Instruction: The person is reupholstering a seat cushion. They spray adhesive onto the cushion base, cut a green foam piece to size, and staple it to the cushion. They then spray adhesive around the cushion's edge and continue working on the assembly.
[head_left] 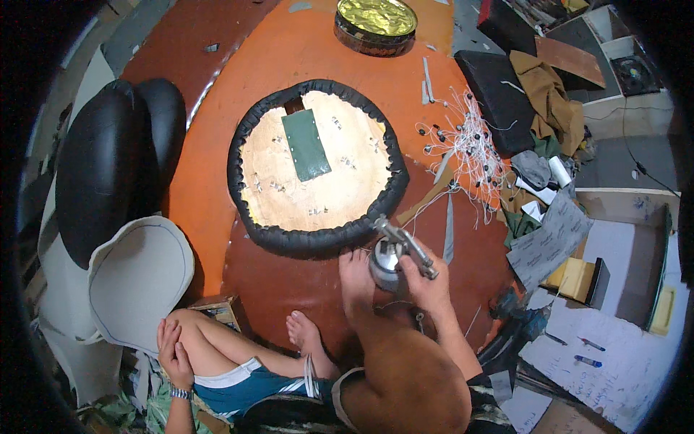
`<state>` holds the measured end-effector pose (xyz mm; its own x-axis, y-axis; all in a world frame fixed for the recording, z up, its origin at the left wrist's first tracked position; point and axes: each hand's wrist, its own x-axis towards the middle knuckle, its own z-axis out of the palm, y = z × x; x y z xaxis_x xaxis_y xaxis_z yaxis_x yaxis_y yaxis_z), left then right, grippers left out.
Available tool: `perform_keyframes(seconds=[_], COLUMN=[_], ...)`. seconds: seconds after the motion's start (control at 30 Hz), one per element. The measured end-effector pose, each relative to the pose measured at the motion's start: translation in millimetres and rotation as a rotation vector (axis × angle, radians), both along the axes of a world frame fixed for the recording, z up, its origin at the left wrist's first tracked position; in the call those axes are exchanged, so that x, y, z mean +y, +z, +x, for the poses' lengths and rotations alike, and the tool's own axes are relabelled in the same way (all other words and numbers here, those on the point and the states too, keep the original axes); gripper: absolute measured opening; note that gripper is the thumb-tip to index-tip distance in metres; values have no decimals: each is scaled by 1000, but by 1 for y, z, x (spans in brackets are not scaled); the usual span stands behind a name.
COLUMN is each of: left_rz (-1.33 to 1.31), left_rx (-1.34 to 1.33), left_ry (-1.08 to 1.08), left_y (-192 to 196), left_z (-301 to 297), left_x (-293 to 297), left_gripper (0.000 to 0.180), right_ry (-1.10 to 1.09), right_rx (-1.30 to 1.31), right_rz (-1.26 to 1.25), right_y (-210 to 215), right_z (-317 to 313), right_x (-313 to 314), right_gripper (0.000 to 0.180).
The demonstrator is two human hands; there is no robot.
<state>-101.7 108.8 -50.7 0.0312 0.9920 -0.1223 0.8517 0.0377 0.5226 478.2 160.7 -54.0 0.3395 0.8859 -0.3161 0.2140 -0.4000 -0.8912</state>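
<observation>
In front of me lies a round padded seat, underside up: a black gathered cover (249,199) wraps the edge of a pale wooden disc (275,155). Across the wood runs a dark green rectangular patch (308,145), with several small metal fittings or staples around it. My right hand (430,282) is closed round a silver spray gun (387,262), whose cup is beside my foot, just off the seat's near right edge. My left hand (173,351), a watch at its wrist, rests on my bent knee with fingers extended, holding nothing, next to a grey-white rounded panel (141,278).
Black padded cushions (101,170) stand at the left. A tin with a gold foil-like top (376,18) sits at the far edge. On the right lie a tangle of white strings with dark tips (473,148), a black pad (491,98), cloth scraps and pens (589,360).
</observation>
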Motion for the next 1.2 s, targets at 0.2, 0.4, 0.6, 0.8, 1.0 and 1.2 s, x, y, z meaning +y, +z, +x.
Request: perform_keyframes(seconds=[0.2,0.4,0.6,0.8,1.0,1.2], left_rz=[-11,-29,-4,-13,-23,-24], left_rx=[2,30,2,-7,30,16], left_ry=[6,7,-3,-14,-18,-27], left_y=[2,0,-4,-5,-5,-1], left_z=[4,1,-1,-4,-4,-2], left_x=[2,-1,-4,-4,-2,0], left_gripper=[38,38,38,38,38,37], right_ry=[-77,95,238,76,17,84], right_rx=[-185,-261,31,-63,-270,-364], right_rz=[166,208,45,35,98,175], right_y=[-13,-12,-1,-10,-28,-36], right_z=[26,11,12,39,82,88], right_x=[23,16,-8,-5,24,22], right_gripper=[43,41,49,45,40,37])
